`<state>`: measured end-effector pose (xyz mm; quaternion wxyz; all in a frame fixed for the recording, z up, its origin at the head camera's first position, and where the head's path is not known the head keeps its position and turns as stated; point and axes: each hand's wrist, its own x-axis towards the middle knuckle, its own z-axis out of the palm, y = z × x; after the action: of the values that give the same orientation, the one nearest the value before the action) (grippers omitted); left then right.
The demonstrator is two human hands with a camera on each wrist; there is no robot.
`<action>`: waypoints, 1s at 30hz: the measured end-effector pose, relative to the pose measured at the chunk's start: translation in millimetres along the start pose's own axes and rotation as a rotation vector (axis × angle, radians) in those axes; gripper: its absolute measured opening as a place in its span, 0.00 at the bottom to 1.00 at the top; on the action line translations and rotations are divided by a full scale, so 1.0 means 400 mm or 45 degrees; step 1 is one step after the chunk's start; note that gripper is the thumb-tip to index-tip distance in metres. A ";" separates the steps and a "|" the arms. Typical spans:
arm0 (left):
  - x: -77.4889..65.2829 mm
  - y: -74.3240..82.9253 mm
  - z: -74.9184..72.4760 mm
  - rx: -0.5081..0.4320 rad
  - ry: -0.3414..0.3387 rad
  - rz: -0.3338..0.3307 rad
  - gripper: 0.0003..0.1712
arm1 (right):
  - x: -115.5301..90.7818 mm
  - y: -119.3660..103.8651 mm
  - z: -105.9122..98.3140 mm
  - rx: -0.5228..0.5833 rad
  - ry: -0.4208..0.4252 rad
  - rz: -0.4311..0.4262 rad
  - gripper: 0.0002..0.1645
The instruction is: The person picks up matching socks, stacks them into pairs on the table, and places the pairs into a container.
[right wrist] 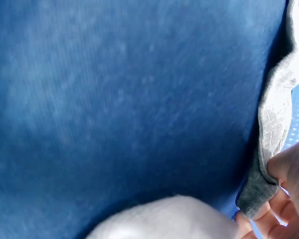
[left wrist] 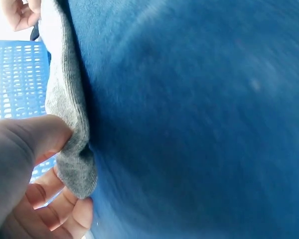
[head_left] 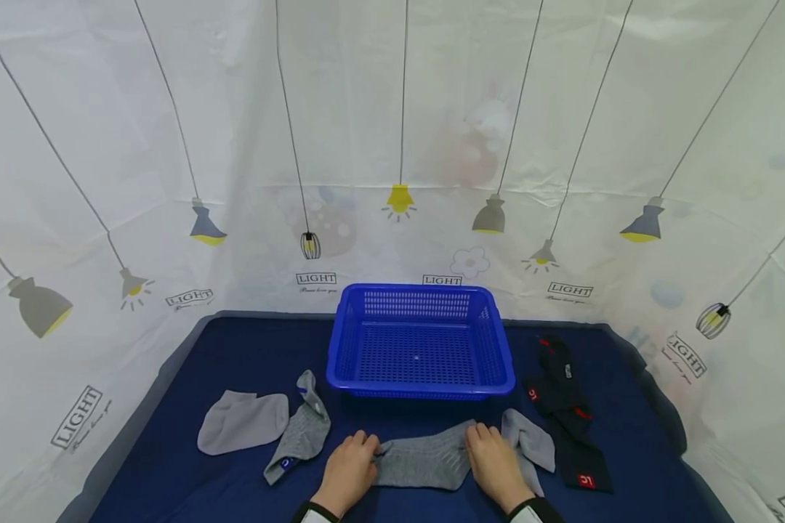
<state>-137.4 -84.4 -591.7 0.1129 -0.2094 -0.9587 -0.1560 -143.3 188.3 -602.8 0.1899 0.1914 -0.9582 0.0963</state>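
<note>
A grey ribbed sock [head_left: 421, 461] lies stretched sideways in front of the basket. My left hand [head_left: 348, 468] pinches its left end; in the left wrist view the thumb [left wrist: 52, 134] presses on the grey knit and the end pokes out past the fingers. At the other end my right hand [head_left: 495, 465] grips the sock, with a darker grey tip [right wrist: 256, 196] showing beyond the thumb in the right wrist view. Just right of that hand is a crumpled light grey sock [head_left: 530, 439]. A second grey sock with a blue mark [head_left: 304, 428] lies left of my left hand.
Behind the hands stands a blue plastic basket [head_left: 419, 388] with nothing in it. Light grey socks [head_left: 242, 425] lie at the far left, and black socks with red marks [head_left: 565, 414] at the right. A printed white sheet [head_left: 392, 131] hangs behind the dark blue cloth [head_left: 190, 487].
</note>
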 end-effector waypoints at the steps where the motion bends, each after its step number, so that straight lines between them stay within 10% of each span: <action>1: -0.003 -0.003 -0.005 -0.005 -0.010 0.002 0.13 | -0.001 -0.004 -0.004 0.010 -0.010 -0.002 0.13; 20: -0.025 -0.050 -0.017 0.011 -0.036 0.050 0.14 | -0.030 -0.037 -0.005 0.102 -0.024 -0.039 0.17; 30: -0.011 -0.058 -0.025 0.072 0.138 0.047 0.11 | -0.007 -0.032 -0.017 0.069 0.018 -0.017 0.14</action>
<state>-142.2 -109.4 -589.5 0.1734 -0.2149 -0.9512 -0.1377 -133.4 179.3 -596.2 0.1919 0.2021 -0.9526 0.1223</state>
